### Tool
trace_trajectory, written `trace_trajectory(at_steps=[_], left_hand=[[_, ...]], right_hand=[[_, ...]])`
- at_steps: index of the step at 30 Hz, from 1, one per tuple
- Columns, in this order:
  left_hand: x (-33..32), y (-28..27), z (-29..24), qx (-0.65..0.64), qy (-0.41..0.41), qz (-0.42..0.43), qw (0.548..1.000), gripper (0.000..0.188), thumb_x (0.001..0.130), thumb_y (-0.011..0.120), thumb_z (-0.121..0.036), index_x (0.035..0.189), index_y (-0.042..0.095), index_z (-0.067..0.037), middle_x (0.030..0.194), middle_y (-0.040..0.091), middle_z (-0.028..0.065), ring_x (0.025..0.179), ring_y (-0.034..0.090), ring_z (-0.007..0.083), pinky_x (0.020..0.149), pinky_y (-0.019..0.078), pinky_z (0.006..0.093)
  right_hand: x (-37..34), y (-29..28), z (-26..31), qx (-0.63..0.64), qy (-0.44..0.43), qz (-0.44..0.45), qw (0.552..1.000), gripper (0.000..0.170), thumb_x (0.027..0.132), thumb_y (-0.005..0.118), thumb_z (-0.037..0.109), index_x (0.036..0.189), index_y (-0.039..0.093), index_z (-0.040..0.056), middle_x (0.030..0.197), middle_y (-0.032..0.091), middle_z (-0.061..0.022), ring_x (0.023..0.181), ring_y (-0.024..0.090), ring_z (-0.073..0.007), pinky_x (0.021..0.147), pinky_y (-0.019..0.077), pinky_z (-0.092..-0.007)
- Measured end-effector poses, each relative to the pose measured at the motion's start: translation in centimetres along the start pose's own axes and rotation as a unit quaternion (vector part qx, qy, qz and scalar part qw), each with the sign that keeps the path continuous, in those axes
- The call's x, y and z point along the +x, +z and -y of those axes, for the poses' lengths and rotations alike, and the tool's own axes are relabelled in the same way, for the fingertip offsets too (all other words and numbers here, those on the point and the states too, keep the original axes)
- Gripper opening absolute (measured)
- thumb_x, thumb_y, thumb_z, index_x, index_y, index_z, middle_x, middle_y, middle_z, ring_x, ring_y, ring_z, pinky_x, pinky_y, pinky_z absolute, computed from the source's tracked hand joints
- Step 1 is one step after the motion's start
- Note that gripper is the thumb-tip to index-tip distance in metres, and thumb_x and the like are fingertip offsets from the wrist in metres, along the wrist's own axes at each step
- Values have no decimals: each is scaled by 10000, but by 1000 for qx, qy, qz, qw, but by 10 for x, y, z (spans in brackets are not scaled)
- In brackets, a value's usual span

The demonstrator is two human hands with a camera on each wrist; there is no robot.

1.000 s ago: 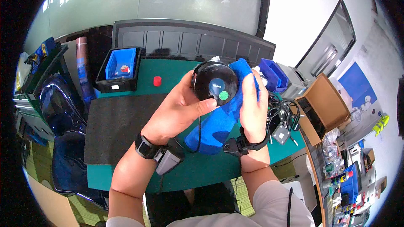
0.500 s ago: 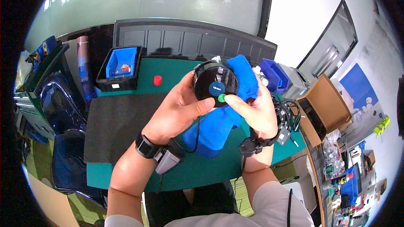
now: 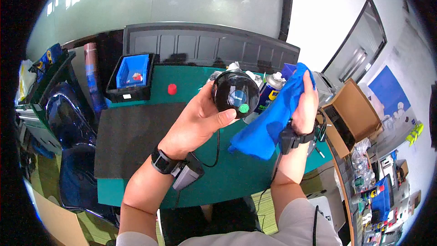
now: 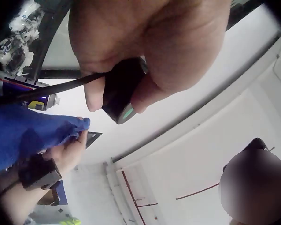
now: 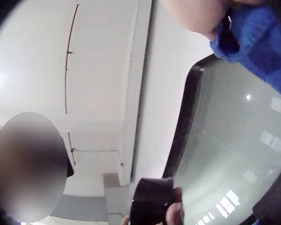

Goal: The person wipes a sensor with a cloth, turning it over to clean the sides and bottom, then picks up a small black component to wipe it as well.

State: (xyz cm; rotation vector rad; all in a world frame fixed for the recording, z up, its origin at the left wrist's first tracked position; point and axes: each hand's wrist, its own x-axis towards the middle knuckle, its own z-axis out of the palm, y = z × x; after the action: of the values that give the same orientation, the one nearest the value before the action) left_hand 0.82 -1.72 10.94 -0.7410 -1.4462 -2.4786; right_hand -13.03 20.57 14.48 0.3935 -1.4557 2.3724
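My left hand (image 3: pixel 195 118) holds a glossy black round device (image 3: pixel 225 86) up over the table, its thumb on the lower rim. On the device's face are a blue round label and a green sticker (image 3: pixel 244 108). A black cable (image 4: pixel 61 88) runs from it, past the fingers in the left wrist view. To its right, my right hand (image 3: pixel 306 109) grips a blue cloth (image 3: pixel 268 127) by its upper end, and the cloth hangs down to the left with darker patches. The cloth and device are apart. In the right wrist view a bunched end of cloth shows beside the fingers.
Behind the cloth stands a blue and yellow spray can (image 3: pixel 273 86). A red cap (image 3: pixel 172 89) lies on the green table, near a black tray (image 3: pixel 127 95) with a blue bin. A dark mat (image 3: pixel 136 136) covers the left side; an open cardboard box (image 3: pixel 359 109) stands right.
My right hand has moved right, off the device, where its thumb lay near the green sticker. The cloth has come away with it and hangs lower. The spray can now shows.
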Motion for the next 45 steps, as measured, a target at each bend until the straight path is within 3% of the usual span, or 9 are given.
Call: trace_trajectory(at_steps=[4,11,15,23,25,27,32,39,45], left_hand=[[2,-3,4,-30,2,2,1000,656,853,677,-64,1399,321,8,1350,485,147,1227,519,283,1027,445,420],[1,-5,3,-46,-13,-18,999,628,873,653,-67,1399,318,10,1348,485,165,1233,516,324,1031,443,438],[2,-6,4,-50,-8,-15,999,633,874,658,-82,1398,316,15,1346,485,172,1232,516,333,1032,442,438],[2,-5,3,-54,-12,-13,998,631,878,659,-102,1392,316,27,1336,491,174,1224,522,327,1025,449,429],[1,-5,3,-54,-14,-14,998,627,880,656,-101,1392,317,26,1335,492,172,1222,524,326,1022,451,428],[0,-3,1,-50,-16,-22,998,623,880,655,-100,1392,321,24,1331,497,166,1217,528,325,1019,454,426],[1,-1,0,-64,-13,-15,998,607,884,643,-83,1394,328,10,1330,497,156,1215,531,305,1028,447,424],[1,1,2,-83,-4,-10,996,606,873,652,-67,1390,342,-9,1349,482,121,1244,500,254,1051,427,429],[1,0,5,-88,-6,0,996,612,878,640,-50,1400,325,-12,1356,474,119,1248,494,248,1049,432,421]], right_hand=[[19,-28,-13,-29,83,160,983,388,1000,479,337,1119,601,-12,995,677,-98,844,650,-185,745,538,-338],[46,-46,-40,-167,16,45,985,323,960,581,338,979,654,24,900,670,-32,756,591,-99,677,483,-262],[54,-50,-49,-290,-62,94,950,223,899,679,258,963,671,45,858,644,23,746,552,-65,672,450,-233],[58,-32,-34,-231,-18,98,968,298,956,599,289,1061,668,18,892,646,25,789,549,-72,743,463,-245],[73,-39,-51,-277,-67,95,954,366,957,582,348,1075,664,12,845,643,-27,776,568,-137,773,473,-283],[78,-39,-52,-529,-237,61,813,417,944,576,404,1045,664,8,809,635,-112,784,599,-230,786,474,-332],[59,-26,-35,-510,-171,88,838,463,856,671,448,816,676,-13,777,630,-154,734,606,-273,689,453,-373],[57,-27,-43,-436,-69,79,894,409,856,697,395,897,694,-12,814,695,-74,773,599,-117,714,471,-297],[52,-23,-45,-437,-80,82,892,351,901,654,315,998,675,-21,881,681,-34,820,575,-94,739,467,-266]])
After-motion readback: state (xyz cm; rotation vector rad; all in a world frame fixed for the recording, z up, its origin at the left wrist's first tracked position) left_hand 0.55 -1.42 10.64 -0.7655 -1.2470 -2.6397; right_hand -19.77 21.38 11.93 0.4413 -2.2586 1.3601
